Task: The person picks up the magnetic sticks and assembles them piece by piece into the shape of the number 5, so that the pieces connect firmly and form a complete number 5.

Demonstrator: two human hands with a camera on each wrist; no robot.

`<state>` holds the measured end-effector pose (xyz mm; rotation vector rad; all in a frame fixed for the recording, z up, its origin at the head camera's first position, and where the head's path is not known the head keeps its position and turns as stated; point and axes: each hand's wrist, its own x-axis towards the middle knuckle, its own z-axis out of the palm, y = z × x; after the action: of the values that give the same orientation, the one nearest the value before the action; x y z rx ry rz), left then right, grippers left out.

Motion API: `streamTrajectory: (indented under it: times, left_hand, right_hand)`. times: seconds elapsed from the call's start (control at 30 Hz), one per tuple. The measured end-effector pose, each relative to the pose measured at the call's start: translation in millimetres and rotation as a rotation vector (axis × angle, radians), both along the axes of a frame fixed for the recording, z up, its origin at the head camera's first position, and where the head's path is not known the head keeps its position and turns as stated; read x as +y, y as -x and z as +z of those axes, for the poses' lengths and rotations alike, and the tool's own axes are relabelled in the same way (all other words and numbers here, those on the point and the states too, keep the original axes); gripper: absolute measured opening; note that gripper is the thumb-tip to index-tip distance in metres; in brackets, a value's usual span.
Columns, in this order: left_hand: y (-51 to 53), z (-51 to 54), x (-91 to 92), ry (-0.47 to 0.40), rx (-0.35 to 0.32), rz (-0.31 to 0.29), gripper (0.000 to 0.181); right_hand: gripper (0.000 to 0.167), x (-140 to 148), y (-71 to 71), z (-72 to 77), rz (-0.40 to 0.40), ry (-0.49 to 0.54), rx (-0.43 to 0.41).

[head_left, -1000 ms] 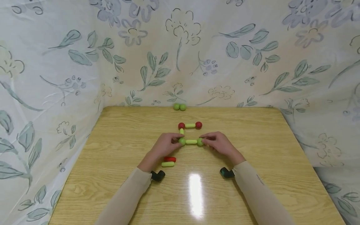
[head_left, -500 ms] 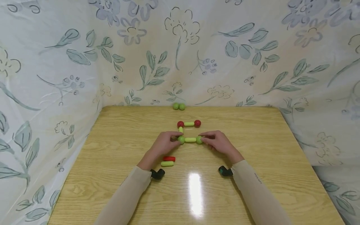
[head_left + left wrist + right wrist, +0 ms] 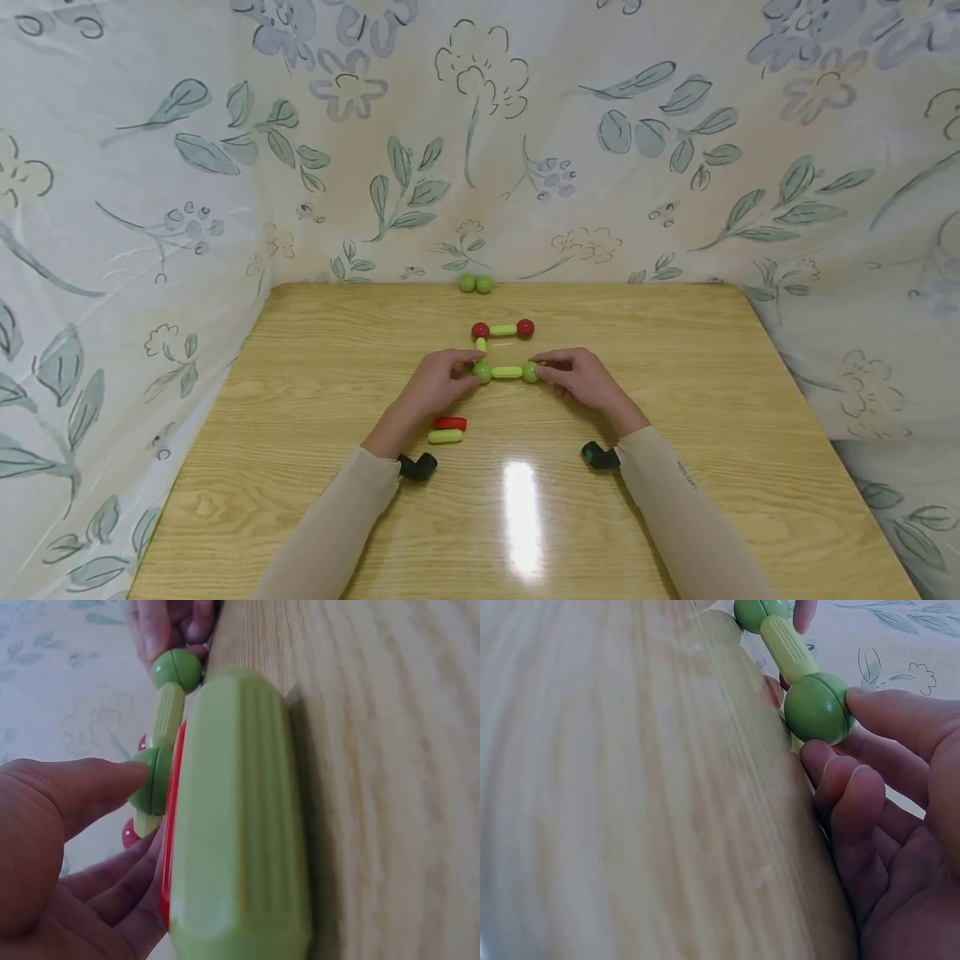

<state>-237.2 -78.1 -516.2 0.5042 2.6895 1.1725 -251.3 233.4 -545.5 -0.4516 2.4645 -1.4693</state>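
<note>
My left hand pinches the left green ball between thumb and fingers. A yellow-green rod runs from it to the right green ball, which my right hand pinches. From the left green ball a short rod leads away to a red ball, and another rod joins that one to a second red ball. In the right wrist view, the thumb and fingers touch the green ball just at the table surface.
Two green balls lie side by side at the table's back edge. A red rod and a yellow-green rod lie beside my left forearm. A flowered cloth hangs behind the wooden table.
The joined balls and rods, with both hands on them, sit slightly farther up in the head view than a second ago. Both hands keep their hold.
</note>
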Motion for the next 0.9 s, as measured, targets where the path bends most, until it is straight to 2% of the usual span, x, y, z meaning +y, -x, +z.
streamTrajectory:
  times: [0.13,0.23,0.3,0.37,0.53,0.67,0.77,0.9]
  left_hand:
    - [-4.8,1.1,-5.0,-0.028,-0.003,0.042,0.047]
    - [-8.9,5.9,-11.0,-0.028,-0.015,0.068,0.04]
    - [-11.1,10.1,-16.2,-0.01,-0.03,0.066,0.034]
    - [-12.3,14.3,-21.7,0.022,-0.045,0.034,0.026]
    - [-17.1,22.9,-37.1,0.098,-0.128,-0.094,0.012]
    - [-21.3,25.6,-45.4,0.117,-0.168,-0.176,0.007]
    - [-23.0,25.1,-48.1,0.126,-0.174,-0.208,0.008]
    - [-25.6,26.7,-47.1,0.137,-0.208,-0.208,0.011]
  right_hand:
    - [0.033,0,-0.4,-0.5,-0.009,-0.008,0.001]
    - [0.032,-1,-0.7,-0.8,-0.011,-0.006,-0.002]
    - [0.031,-1,-1.1,-0.5,-0.012,-0.001,-0.005]
    - [0.031,-1,-1.3,-0.2,-0.012,0.001,-0.007]
    - [0.032,-2,-2.4,0.1,-0.016,-0.013,-0.012]
    - [0.034,-3,-2.8,0.9,-0.023,-0.026,-0.009]
    - [0.034,-3,-1.6,0.9,-0.025,-0.029,-0.008]
    - [0.034,-2,-0.4,-1.0,-0.02,-0.025,-0.011]
